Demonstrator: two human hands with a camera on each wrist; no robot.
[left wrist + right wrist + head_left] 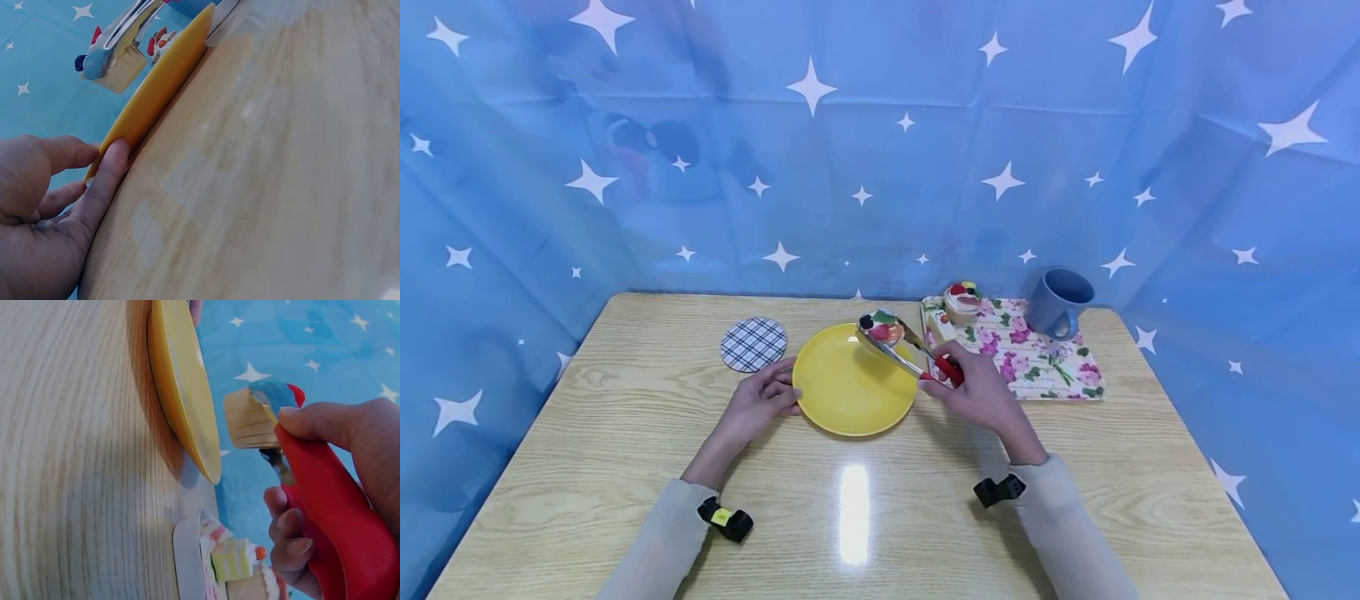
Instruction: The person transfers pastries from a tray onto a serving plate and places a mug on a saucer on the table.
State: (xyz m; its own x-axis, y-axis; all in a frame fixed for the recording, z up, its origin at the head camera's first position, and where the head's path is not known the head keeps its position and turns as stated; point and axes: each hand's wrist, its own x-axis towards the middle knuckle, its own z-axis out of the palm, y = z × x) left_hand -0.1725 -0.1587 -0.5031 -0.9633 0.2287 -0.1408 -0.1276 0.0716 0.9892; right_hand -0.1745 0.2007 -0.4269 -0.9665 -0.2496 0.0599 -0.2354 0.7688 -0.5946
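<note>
My left hand (765,392) holds the left rim of a round yellow plate (850,408), with thumb and fingers at its edge in the left wrist view. My right hand (977,385) grips tongs by their red handles (331,512). Between the metal arms of the tongs is a cupcake (244,419) topped with berries, orange fruit and a green piece, raised over the plate's upper right part. Another fruit-topped cupcake (962,304) and a small slice of layered cake (941,327) sit on the flowered tray (1045,371) to the right.
A blue-grey mug (1058,304) stands on the tray's far right corner. Left of the plate lies a round checked coaster (753,344). Behind the wooden table (917,517) hangs a blue curtain (880,150) with white stars.
</note>
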